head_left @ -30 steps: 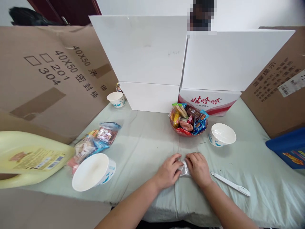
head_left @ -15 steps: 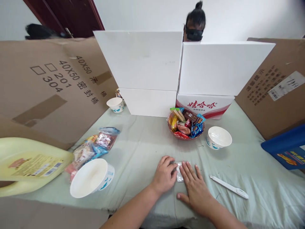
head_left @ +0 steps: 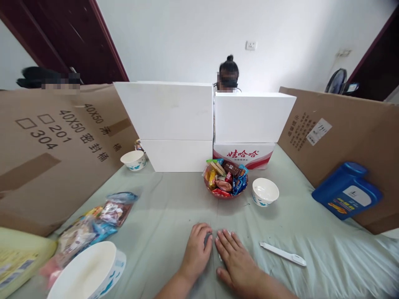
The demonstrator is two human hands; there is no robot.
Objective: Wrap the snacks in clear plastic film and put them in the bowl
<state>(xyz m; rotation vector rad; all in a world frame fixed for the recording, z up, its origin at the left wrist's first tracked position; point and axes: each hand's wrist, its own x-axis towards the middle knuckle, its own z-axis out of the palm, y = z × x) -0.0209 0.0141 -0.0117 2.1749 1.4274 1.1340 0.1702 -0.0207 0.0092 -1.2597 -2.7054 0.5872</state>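
Head view, hands at lower centre of the frame. The left hand and right hand lie side by side on the pale green cloth, both palm down over a small clear wrapper. Only a grey sliver of the wrapper shows in the gap between them; the rest is hidden.

**Progress (judged).** The wrapper looks pressed flat against the cloth and is not lifted. The white plastic knife, just right of the right hand, lies untouched. The small white bowl above it appears empty, and the snack basket at centre is full.

**Grip.** The right hand is flat, its fingers extended and slightly spread, bearing down on the wrapper without closing on anything. The left hand's fingers are bent, with the tips at the wrapper's left edge; whether they pinch it or merely press cannot be told.

**Surroundings.** Loose snack packets and a large white bowl occupy the lower left. A blue jug lies at right. White boxes stand behind the basket, with another person partly visible beyond them.
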